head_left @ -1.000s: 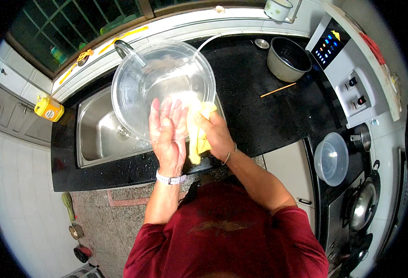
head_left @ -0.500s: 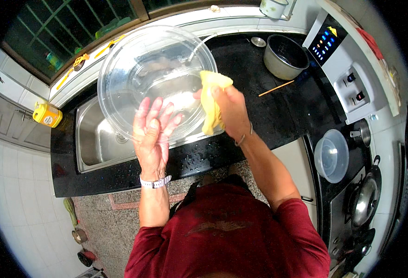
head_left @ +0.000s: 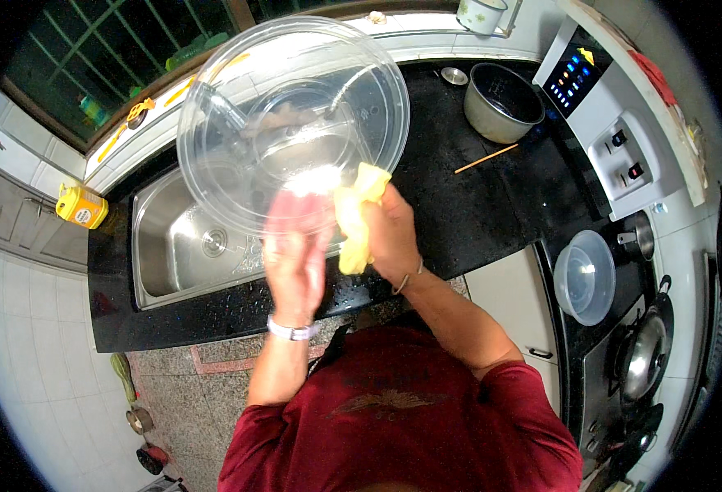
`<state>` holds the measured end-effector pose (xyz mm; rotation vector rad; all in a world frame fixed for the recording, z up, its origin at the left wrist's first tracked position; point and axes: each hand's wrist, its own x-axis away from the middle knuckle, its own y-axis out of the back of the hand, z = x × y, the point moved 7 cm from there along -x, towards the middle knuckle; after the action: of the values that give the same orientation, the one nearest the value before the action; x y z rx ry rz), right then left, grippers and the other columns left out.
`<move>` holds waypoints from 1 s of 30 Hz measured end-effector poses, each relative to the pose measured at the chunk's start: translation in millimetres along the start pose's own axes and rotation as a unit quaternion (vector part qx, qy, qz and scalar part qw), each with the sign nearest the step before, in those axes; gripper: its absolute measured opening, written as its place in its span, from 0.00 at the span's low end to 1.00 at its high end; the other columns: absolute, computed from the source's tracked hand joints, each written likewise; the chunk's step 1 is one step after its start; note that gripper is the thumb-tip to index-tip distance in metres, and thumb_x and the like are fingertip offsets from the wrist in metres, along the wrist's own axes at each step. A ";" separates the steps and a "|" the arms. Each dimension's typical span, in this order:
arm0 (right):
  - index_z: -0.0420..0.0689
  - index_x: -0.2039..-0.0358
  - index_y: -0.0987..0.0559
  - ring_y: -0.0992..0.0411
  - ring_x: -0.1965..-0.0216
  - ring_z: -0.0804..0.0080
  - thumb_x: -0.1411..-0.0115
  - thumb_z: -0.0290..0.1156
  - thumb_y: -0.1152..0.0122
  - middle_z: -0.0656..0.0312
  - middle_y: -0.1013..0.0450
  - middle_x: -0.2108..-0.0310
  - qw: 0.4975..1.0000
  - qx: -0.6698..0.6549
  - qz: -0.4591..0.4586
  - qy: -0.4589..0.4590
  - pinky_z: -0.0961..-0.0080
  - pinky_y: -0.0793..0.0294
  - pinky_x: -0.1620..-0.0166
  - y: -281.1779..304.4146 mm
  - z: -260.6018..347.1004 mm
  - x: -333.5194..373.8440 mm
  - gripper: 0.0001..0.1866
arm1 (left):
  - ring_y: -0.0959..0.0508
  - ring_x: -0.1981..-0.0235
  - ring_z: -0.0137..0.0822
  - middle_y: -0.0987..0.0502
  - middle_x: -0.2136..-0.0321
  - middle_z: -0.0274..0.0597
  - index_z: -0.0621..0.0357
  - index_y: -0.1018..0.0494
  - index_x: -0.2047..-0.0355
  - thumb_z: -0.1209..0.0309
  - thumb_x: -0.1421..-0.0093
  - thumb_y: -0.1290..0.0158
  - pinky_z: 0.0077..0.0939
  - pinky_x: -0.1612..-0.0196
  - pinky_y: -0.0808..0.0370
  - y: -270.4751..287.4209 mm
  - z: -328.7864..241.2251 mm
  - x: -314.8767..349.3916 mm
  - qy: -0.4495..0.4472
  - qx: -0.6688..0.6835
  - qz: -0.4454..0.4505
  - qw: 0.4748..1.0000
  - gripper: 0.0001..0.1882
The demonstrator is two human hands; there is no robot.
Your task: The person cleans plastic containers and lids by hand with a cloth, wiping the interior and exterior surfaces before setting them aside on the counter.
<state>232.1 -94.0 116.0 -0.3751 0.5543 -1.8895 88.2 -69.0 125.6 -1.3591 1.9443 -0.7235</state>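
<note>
A large clear plastic bowl (head_left: 283,107) is held up above the steel sink (head_left: 160,225), tilted so that its round rim faces me. My left hand (head_left: 295,266) holds it at its near edge, the fingers seen blurred through the plastic. A crumpled yellow cloth (head_left: 351,230) is bunched in my closed right hand (head_left: 392,236), against or very close to the bowl's near right rim. Through the clear wall the faucet and part of the sink show.
On the wet black counter (head_left: 435,205) lie a wooden chopstick (head_left: 486,158) and a grey pot (head_left: 502,107). A white water dispenser (head_left: 619,164) stands beyond. Right are a translucent bowl (head_left: 584,279) and a lidded wok (head_left: 646,348). A yellow jug (head_left: 82,205) stands left.
The bowl has turned and risen slightly, with its rim shifting right. My left hand has moved right and nearer to me. My right hand has carried the cloth down and left along the rim.
</note>
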 end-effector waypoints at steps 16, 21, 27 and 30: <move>0.34 0.59 0.25 0.24 0.67 0.77 0.44 0.21 0.52 0.58 0.22 0.64 0.981 0.154 -0.028 0.114 0.78 0.23 0.62 31.6 79.0 -27.8 0.13 | 0.22 0.50 0.47 0.21 0.57 0.54 0.70 0.33 0.45 0.70 0.36 0.45 0.40 0.43 0.28 -5.0 -35.8 -17.9 0.035 -0.197 0.025 0.980 0.22; 0.36 0.55 0.25 0.25 0.66 0.76 0.44 0.23 0.49 0.61 0.23 0.65 0.974 0.181 -0.073 0.112 0.75 0.24 0.63 11.7 3.8 11.3 0.16 | 0.23 0.49 0.47 0.22 0.54 0.55 0.70 0.35 0.45 0.67 0.34 0.47 0.41 0.41 0.29 -17.2 10.1 -0.7 -0.003 -0.064 -0.030 0.997 0.22; 0.36 0.59 0.23 0.25 0.69 0.78 0.45 0.21 0.49 0.62 0.22 0.67 0.981 0.165 -0.037 0.090 0.79 0.24 0.65 38.2 52.7 -7.5 0.13 | 0.18 0.58 0.46 0.18 0.62 0.53 0.69 0.25 0.54 0.69 0.35 0.47 0.38 0.48 0.23 -9.8 -16.5 -16.2 0.117 -0.217 0.069 0.967 0.15; 0.36 0.59 0.23 0.25 0.69 0.80 0.44 0.22 0.50 0.62 0.22 0.67 0.968 0.233 0.024 0.092 0.80 0.25 0.66 43.7 83.8 -20.7 0.13 | 0.18 0.58 0.46 0.18 0.63 0.53 0.69 0.27 0.52 0.69 0.35 0.47 0.40 0.47 0.23 -4.9 -34.1 -21.4 0.168 -0.235 0.074 0.955 0.16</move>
<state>316.0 -105.1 162.9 0.1223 0.2217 -1.9471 70.3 -47.8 155.2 -1.4024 2.5818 -0.4531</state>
